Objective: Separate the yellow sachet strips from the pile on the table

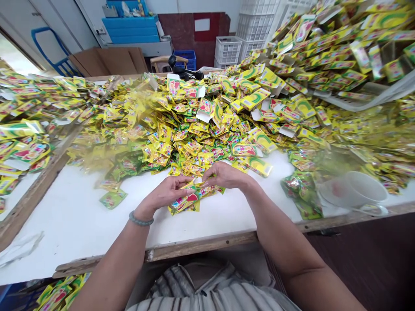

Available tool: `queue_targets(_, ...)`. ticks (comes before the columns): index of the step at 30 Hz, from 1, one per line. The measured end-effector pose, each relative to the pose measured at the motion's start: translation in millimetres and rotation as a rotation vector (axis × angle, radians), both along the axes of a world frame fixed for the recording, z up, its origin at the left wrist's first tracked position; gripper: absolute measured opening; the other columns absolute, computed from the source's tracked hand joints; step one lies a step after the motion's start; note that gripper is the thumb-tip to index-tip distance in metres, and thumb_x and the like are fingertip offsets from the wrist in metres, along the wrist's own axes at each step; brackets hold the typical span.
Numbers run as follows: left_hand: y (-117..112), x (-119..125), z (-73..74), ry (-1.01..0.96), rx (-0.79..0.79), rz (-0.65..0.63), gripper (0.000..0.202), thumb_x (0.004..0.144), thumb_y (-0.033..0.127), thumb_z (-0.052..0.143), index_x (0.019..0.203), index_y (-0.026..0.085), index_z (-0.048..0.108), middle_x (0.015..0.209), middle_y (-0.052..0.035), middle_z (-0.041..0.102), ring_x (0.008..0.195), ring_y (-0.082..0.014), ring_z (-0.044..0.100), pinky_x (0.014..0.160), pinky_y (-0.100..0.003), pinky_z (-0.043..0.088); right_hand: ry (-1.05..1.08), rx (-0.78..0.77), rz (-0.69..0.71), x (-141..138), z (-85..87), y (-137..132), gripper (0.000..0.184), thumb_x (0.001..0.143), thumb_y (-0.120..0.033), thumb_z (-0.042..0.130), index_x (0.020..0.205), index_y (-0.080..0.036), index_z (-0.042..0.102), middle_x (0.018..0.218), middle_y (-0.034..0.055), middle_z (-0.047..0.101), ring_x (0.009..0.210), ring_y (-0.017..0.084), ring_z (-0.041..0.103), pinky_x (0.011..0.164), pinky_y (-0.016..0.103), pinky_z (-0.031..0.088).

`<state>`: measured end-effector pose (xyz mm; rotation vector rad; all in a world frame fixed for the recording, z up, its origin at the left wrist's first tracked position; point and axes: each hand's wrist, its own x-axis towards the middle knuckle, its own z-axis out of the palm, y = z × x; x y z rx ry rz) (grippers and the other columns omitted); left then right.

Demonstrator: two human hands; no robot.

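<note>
My left hand [170, 190], with a beaded bracelet on its wrist, is closed on a small printed carton [185, 201] in yellow, green and red, just above the white table. My right hand [223, 175] has its fingers pinched together at the carton's right end. What lies between those fingers is too small and too covered to make out. A few yellow packets [207, 191] show under and beside both hands. Directly beyond my fingers rises a big heap of small yellow sachets [193, 147], with flat cartons [254, 99] lying over its back and right side.
A white plastic mug [353, 190] lies tipped near the right front edge, beside green sachets [303, 194]. At upper right a white basket [366, 101] overflows with cartons. A wooden strip [42, 181] divides the table [81, 229] on the left. White crates [228, 51] stand behind.
</note>
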<state>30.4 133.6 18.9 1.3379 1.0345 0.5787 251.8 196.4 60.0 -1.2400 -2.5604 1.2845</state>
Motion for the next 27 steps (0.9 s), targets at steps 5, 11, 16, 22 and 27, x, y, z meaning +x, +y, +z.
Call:
queue_targets(5,-0.7,2.9,2.1,0.004,-0.015,-0.101,0.046,0.077,0.044,0.070,0.112,0.013,0.069,0.061,0.0029,0.053,0.049,-0.0082,0.034,0.046,-0.021,0.025,-0.015,0.066,-0.008,-10.0,-7.9,-4.9,0.009,0.076,-0.026,0.070,0.075,-0.020,0.077,0.057,-0.0041,0.061,0.057,0.010,0.050,0.057,0.023,0.030)
queue_targets(11,0.0,6.9,-4.7,-0.064,-0.160,0.115,0.058,0.072,0.047,0.075,0.119,0.015,0.065,0.056,0.0043,0.054,0.044,-0.0080,0.037,0.044,-0.022,0.025,0.228,0.102,-0.369,-3.2,-6.8,-0.8,0.024,0.077,-0.041,0.069,0.076,-0.018,0.072,0.073,-0.0001,0.067,0.072,0.014,0.056,0.066,0.025,0.038)
queue_targets(16,1.7,8.8,-6.3,-0.232,-0.282,0.286,0.063,0.062,0.045,0.083,0.114,0.014,0.066,0.077,-0.0042,0.071,0.064,-0.0175,0.063,0.059,-0.025,0.045,0.471,-0.025,-0.559,1.1,-11.3,-2.6,0.037,0.072,-0.043,0.071,0.098,-0.018,0.067,0.091,0.0035,0.067,0.081,0.017,0.059,0.068,0.027,0.044)
queue_targets(22,-1.5,7.8,-5.5,-0.255,-0.250,0.267,0.062,0.064,0.039,0.084,0.117,0.014,0.064,0.076,-0.0029,0.072,0.063,-0.0155,0.064,0.061,-0.025,0.048,0.456,-0.026,-0.385,-8.6,-21.0,-10.4,0.024,0.073,-0.035,0.069,0.088,-0.017,0.071,0.085,0.0031,0.068,0.081,0.018,0.060,0.076,0.030,0.045)
queue_targets(27,-1.9,10.2,-5.4,-0.235,-0.193,0.278,0.062,0.068,0.041,0.081,0.120,0.013,0.063,0.073,-0.0028,0.071,0.060,-0.0152,0.063,0.056,-0.024,0.046,0.457,0.034,-0.446,-10.8,-16.6,-11.7,0.021,0.073,-0.034,0.067,0.086,-0.017,0.069,0.082,0.0027,0.066,0.077,0.017,0.057,0.073,0.029,0.044)
